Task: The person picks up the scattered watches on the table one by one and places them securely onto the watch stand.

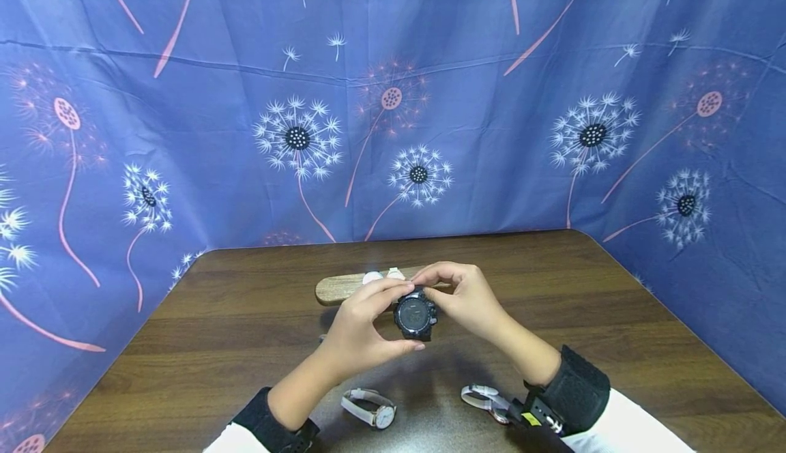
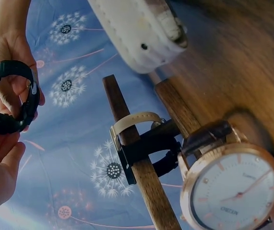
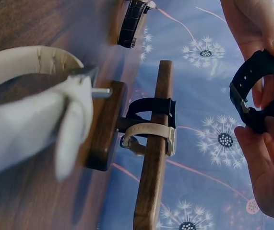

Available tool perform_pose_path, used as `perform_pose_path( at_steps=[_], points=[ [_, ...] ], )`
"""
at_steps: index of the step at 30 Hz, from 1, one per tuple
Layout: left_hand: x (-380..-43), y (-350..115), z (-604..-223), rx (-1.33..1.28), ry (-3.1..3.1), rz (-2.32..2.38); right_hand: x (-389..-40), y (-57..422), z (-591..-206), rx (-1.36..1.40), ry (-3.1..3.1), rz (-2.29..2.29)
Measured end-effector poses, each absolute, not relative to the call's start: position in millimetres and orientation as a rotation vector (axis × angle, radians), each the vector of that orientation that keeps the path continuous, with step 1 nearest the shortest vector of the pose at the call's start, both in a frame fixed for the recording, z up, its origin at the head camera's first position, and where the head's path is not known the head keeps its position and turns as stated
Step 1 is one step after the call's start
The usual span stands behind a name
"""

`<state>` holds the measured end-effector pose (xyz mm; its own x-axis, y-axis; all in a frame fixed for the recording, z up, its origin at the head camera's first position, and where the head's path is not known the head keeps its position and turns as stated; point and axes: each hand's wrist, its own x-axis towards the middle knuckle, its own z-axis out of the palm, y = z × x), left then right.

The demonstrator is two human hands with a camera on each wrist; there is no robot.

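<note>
A black digital wristwatch (image 1: 414,315) is held up between both hands, its dial facing the head camera. My left hand (image 1: 353,337) grips it from the left, fingers over the top and thumb below. From the upper right, my right hand (image 1: 469,299) pinches the strap with thumb and fingertips. In the left wrist view the black strap (image 2: 31,108) forms a closed loop. The right wrist view shows its buckle (image 3: 244,106) and a left thumb pressed on the strap. Behind the hands stands a wooden watch stand (image 1: 338,290).
Beige-strapped (image 3: 146,129) and black-strapped (image 3: 148,104) watches hang on the stand's bar. A white-strapped watch (image 1: 368,408) lies on the table (image 1: 245,344) near the left forearm, another white-strapped watch (image 1: 488,398) by the right wrist. A rose-gold watch (image 2: 232,191) with dark strap also lies there.
</note>
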<state>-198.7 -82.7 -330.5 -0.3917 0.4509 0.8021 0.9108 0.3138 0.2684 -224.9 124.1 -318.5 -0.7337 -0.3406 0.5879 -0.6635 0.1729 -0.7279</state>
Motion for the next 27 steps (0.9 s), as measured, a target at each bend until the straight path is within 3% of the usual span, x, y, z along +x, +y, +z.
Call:
perform_pose_path(
  at_steps=[10, 27],
  points=[
    [-201.6, -91.7, -330.0, -1.194, -1.935, -0.938, -223.4, 129.1, -317.7, 1.105, -2.155, 1.597],
    [-204.4, -124.9, -337.7, -1.093, -1.945, -0.874, -222.5, 152.2, -325.6, 0.980, -2.253, 1.525]
  ],
)
